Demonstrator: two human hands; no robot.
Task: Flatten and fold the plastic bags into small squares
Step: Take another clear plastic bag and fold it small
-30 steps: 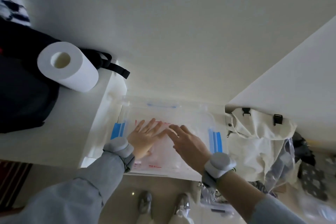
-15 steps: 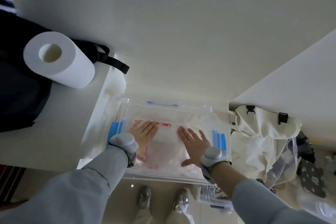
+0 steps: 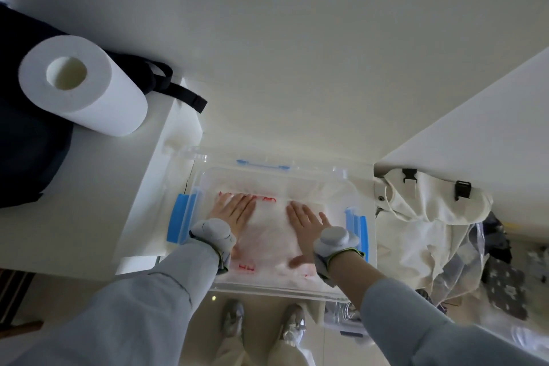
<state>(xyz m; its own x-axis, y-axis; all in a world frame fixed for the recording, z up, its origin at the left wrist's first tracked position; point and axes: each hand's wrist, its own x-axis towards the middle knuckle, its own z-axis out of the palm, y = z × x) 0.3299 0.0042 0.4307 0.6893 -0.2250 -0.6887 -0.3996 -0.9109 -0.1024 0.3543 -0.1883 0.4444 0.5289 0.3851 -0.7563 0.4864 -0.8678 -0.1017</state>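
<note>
Both the left hand (image 3: 233, 212) and the right hand (image 3: 307, 221) press straight, close-set fingers flat on the plastic bag (image 3: 269, 235) spread beneath them over the clear bin lid (image 3: 297, 177), where slick film may slide or trap air into wrinkles.

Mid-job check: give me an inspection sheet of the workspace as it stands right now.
Surface: lid of a clear storage bin with blue latches, used as the work surface; it sits beside a white counter.
Job's things: one translucent plastic bag with red print, spread flat on the lid, not yet folded.
Clutter: paper towel roll lying against a dark backpack on the counter.
Hands: left hand and right hand lie flat on the bag, fingers straight, apart from each other; a grey band on each wrist.
Cables: nothing seen.
Surroundings: cream canvas bag to the right; white wall behind.
</note>
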